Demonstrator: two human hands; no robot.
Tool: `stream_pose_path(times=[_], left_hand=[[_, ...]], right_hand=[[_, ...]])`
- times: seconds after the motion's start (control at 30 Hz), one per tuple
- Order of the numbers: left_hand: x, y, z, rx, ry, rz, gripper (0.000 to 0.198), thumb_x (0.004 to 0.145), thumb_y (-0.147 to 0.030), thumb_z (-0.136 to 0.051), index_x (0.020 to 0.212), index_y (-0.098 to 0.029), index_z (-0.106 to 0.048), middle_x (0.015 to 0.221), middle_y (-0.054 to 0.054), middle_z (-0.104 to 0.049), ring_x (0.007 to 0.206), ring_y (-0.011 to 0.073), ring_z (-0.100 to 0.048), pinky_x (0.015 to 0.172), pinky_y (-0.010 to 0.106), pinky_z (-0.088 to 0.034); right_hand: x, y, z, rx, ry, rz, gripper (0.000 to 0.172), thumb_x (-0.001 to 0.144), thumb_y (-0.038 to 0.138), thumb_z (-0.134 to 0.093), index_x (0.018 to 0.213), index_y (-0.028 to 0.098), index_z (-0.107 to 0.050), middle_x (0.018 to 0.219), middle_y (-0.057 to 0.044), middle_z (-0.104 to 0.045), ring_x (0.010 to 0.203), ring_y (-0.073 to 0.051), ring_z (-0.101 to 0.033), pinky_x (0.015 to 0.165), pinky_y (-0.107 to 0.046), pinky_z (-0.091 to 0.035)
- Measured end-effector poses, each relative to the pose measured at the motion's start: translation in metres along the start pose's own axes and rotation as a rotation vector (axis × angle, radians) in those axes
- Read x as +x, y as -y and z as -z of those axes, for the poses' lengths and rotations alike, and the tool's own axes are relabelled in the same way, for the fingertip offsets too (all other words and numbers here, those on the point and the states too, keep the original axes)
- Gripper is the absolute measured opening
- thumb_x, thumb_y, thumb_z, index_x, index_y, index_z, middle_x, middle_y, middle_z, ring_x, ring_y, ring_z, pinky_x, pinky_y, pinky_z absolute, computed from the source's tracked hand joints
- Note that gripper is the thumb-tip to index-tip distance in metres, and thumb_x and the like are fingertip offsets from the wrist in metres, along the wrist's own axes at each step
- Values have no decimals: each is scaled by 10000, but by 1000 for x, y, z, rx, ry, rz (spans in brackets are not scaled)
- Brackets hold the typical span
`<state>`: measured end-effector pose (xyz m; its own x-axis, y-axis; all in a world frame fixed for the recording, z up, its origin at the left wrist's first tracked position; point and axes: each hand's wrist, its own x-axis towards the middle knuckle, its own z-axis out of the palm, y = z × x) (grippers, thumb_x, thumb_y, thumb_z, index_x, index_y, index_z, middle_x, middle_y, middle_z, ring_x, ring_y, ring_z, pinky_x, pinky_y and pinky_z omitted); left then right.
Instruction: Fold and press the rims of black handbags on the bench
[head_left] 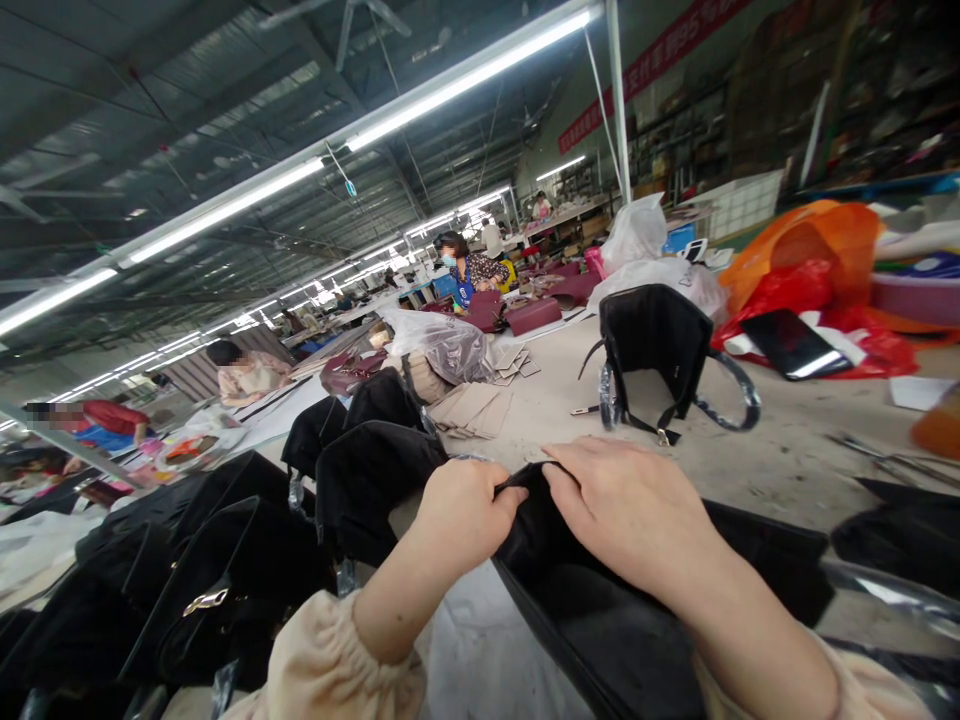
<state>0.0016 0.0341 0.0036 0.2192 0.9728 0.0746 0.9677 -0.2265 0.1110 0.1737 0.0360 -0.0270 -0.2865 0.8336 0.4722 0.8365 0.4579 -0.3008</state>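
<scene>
A black handbag point(600, 620) lies open in front of me, its dark lining showing. My left hand point(469, 505) pinches the far corner of its rim between thumb and fingers. Just right of it, my right hand point(630, 500) grips the same rim, thumb inside the opening and fingers over the outer side. Another black handbag point(656, 345) stands open beyond my hands, its handles wrapped in clear plastic. To the left, more black handbags point(375, 470) are crowded together, one with a gold-coloured clasp point(206, 600).
Flat beige boards point(472, 410) lie beyond my left hand, near a clear plastic bag point(442, 345). A dark tablet point(793, 343) rests on red plastic at right, with scissors point(892, 455) nearer. Across the tables, a co-worker point(476, 275) sits among maroon bags.
</scene>
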Motion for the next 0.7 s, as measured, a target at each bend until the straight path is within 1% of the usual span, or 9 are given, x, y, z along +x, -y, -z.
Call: stream_pose_path(times=[0.07, 0.17, 0.23, 0.33, 0.4, 0.5, 0.53, 0.6, 0.7], left_hand=[[0, -1, 1, 0, 3, -2, 314, 839, -344, -557, 573, -180, -591, 571, 1, -607, 561, 144, -554, 542, 250, -286], [1, -1, 1, -9, 9, 2, 298, 833, -336, -566, 579, -182, -584, 570, 1, -607, 563, 149, -557, 541, 251, -288], [0, -1, 0, -26, 11, 1, 286, 832, -339, -571, 590, -186, -582, 585, 2, -617, 574, 154, -564, 547, 251, -300], [-4, 1, 2, -87, 17, -4, 251, 817, -358, -595, 626, -196, -587, 624, 2, -632, 613, 166, -582, 566, 254, -337], [-9, 4, 5, -166, -9, 19, 181, 764, -383, -659, 744, -209, -615, 718, 2, -661, 673, 178, -603, 601, 258, -378], [-20, 8, 12, -230, -69, 105, 357, 662, -372, -753, 944, -224, -592, 850, -1, -662, 750, 183, -611, 673, 274, -424], [-23, 9, 15, -217, -70, 130, 380, 651, -357, -761, 956, -225, -578, 842, -9, -650, 748, 178, -606, 684, 279, -428], [-28, 9, 19, -168, -37, 154, 332, 664, -321, -749, 922, -226, -563, 785, -31, -622, 717, 166, -591, 682, 283, -427], [-31, 6, 23, -111, -19, 127, 229, 695, -239, -713, 857, -224, -550, 747, -47, -598, 692, 149, -575, 668, 276, -420]], right_hand=[[1, 1, -5, -21, 0, 41, 182, 899, 293, -512, 962, 240, -674, 898, -29, -700, 833, -214, -637, 801, -356, -417], [3, 2, -12, -18, 14, 94, 124, 881, 246, -561, 925, 234, -676, 862, -15, -697, 814, -203, -634, 957, -407, -353], [3, 1, -17, -14, 13, 106, 126, 889, 222, -550, 892, 230, -677, 834, -7, -693, 788, -191, -633, 997, -423, -320], [4, -1, -19, -12, -6, 105, 132, 893, 226, -550, 861, 225, -678, 811, -6, -691, 774, -186, -632, 1015, -430, -300], [5, -2, -19, -13, -11, 98, 135, 892, 234, -556, 844, 223, -681, 804, -9, -694, 772, -186, -633, 1018, -428, -295], [5, -3, -19, -14, -5, 94, 157, 899, 238, -546, 828, 229, -686, 798, -6, -700, 761, -181, -634, 1009, -419, -301], [5, -3, -19, -13, -4, 95, 160, 901, 242, -542, 837, 234, -689, 806, -6, -703, 764, -181, -633, 1006, -417, -303], [5, -2, -19, -10, -6, 99, 159, 902, 251, -540, 868, 240, -695, 837, -6, -709, 776, -180, -633, 1001, -411, -307], [6, -1, -19, -19, 8, 100, 167, 900, 252, -534, 902, 235, -699, 877, -14, -714, 794, -182, -630, 999, -412, -305]])
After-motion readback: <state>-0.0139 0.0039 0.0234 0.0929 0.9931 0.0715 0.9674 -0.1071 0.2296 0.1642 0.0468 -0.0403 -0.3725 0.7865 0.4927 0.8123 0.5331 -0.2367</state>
